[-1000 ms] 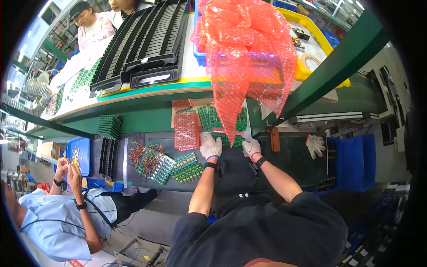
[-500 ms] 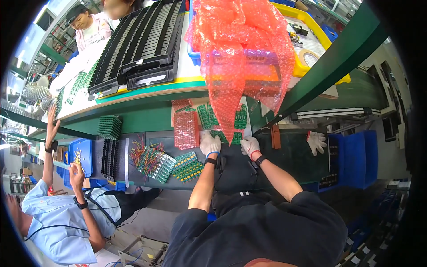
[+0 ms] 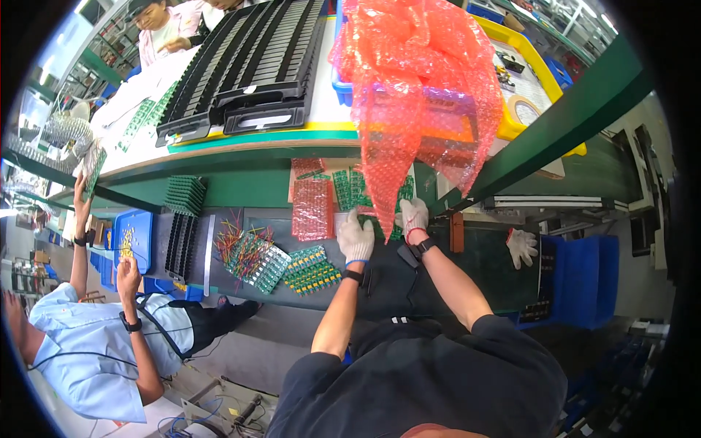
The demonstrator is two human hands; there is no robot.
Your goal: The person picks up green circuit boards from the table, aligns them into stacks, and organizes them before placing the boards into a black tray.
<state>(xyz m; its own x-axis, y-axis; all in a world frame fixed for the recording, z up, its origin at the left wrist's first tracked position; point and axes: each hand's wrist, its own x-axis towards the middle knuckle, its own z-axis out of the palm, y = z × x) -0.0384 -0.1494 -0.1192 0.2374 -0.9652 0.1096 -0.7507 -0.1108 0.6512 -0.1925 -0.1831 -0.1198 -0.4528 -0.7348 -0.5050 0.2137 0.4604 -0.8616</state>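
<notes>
Left hand (image 3: 355,239), right hand (image 3: 415,214) resting by green boards (image 3: 343,188);
pink packet (image 3: 312,210) looking wrapped; boards lying bare; whether fingers (image 3: 354,221) are clamping remaining unclear.

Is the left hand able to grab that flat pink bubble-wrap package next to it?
Probably yes: the left hand is just to the right of the pink bubble-wrap package, and nothing seems to stand between them. Whether its fingers already hold something is hard to see.
</notes>
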